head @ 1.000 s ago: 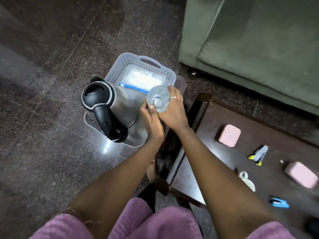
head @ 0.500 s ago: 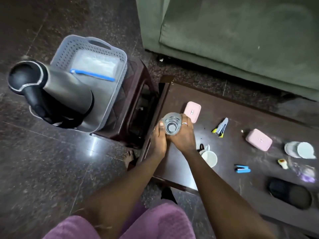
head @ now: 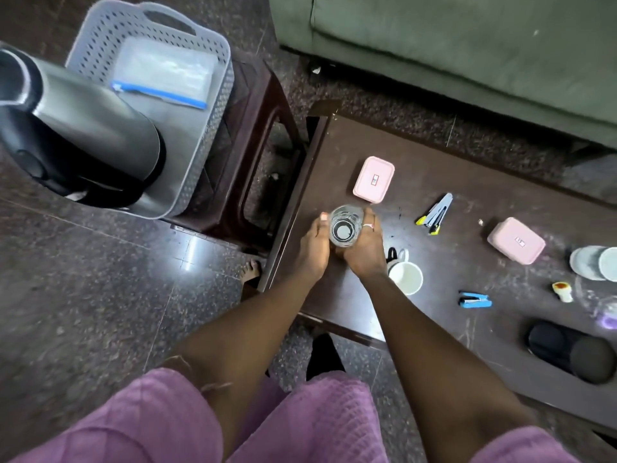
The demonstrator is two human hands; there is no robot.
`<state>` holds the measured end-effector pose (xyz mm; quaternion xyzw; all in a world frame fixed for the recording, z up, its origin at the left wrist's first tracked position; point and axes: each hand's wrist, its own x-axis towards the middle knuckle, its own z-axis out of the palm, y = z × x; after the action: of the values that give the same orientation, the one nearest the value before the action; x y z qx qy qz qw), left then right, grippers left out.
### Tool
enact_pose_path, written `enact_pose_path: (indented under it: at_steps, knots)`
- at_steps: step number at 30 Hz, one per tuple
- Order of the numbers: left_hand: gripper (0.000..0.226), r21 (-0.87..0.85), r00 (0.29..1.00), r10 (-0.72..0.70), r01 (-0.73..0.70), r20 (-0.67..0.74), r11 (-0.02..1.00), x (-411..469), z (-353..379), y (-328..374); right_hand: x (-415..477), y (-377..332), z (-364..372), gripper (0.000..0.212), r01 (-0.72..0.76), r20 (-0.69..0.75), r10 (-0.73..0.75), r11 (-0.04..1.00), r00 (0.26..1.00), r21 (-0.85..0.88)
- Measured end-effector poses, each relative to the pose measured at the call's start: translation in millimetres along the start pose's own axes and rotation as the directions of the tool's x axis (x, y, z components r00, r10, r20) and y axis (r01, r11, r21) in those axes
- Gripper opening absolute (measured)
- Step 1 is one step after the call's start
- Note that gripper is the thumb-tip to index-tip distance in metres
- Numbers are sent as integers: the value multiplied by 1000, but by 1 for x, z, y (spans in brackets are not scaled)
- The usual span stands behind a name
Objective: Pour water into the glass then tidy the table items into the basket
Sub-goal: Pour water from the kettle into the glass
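A clear glass (head: 345, 228) stands upright near the left end of the dark wooden table (head: 337, 305). My left hand (head: 312, 250) and my right hand (head: 365, 252) wrap around it from both sides. A steel kettle (head: 83, 135) with a black handle stands in the grey perforated basket (head: 220, 81), which rests on a brown stool (head: 263, 135) left of the table. A zip bag (head: 163, 75) with a blue strip lies inside the basket.
On the table lie two pink boxes (head: 374, 178) (head: 516, 240), a white mug (head: 405, 277), a blue stapler (head: 474, 299), a grey-and-yellow tool (head: 435, 213), white lids (head: 594, 264) and a black case (head: 567, 350). A green sofa (head: 467, 45) stands behind. My foot (head: 250, 270) is beside the table's corner.
Both hands carried the glass from above the basket rightward and down to the table's left end. The view shifted right, showing more of the table.
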<state>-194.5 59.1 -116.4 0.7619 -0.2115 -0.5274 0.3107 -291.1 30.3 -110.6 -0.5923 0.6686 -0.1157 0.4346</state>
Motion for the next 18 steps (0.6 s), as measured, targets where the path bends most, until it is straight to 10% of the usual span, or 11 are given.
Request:
enact_pose_path:
  at_steps: [9, 18]
  knots:
    - [43, -188, 988, -44, 15, -149, 982, -8, -56, 6, -13, -48, 5, 109, 23, -56, -56, 882, 997, -470]
    - [24, -251, 661, -144, -68, -736, 966, -30, -209, 11, -50, -229, 90, 52, 444, 190, -422, 892, 886, -89]
